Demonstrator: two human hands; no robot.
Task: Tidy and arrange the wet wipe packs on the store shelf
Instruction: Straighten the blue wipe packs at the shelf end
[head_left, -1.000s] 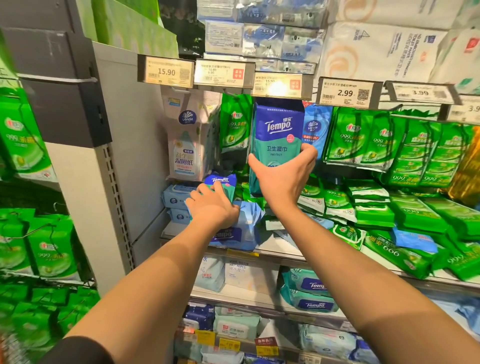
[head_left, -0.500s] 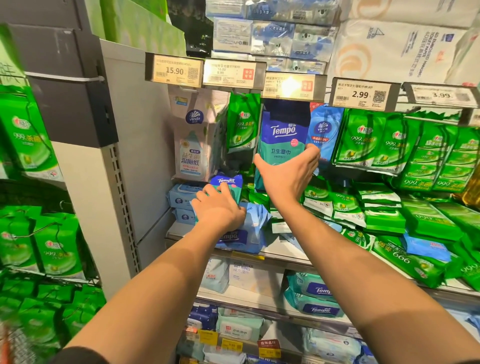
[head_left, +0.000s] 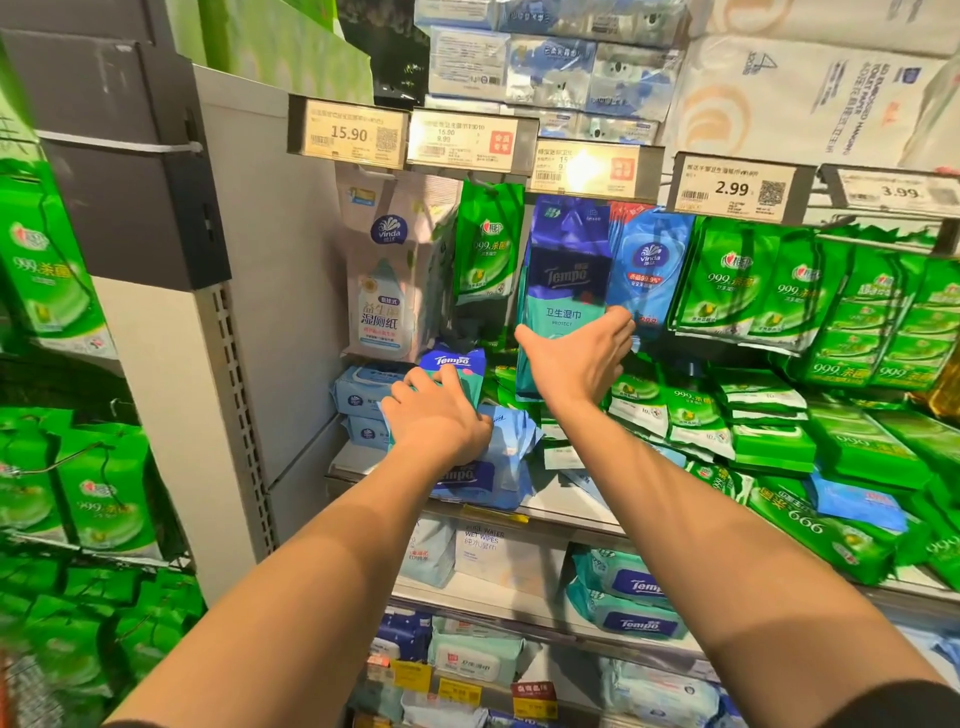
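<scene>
My right hand (head_left: 574, 364) grips the lower end of a tall blue-and-teal Tempo wet wipe pack (head_left: 566, 280), held upright under the price rail between a hanging green pack (head_left: 488, 249) and a blue Vinda pack (head_left: 649, 265). My left hand (head_left: 434, 415) holds a smaller blue-and-teal Tempo pack (head_left: 457, 364) upright at the shelf's left end, above a light blue Tempo pack (head_left: 498, 467) lying on the shelf (head_left: 566, 499).
Green 999 wipe packs (head_left: 769, 421) hang and lie in loose piles to the right. A white Vinda bag (head_left: 384, 291) hangs at left over blue boxed wipes (head_left: 358, 389). Price tags (head_left: 732, 189) line the rail above. More packs fill the lower shelves (head_left: 628, 603).
My right hand has pushed the tall Tempo pack up and further back under the price rail. My left hand stays on the small Tempo pack.
</scene>
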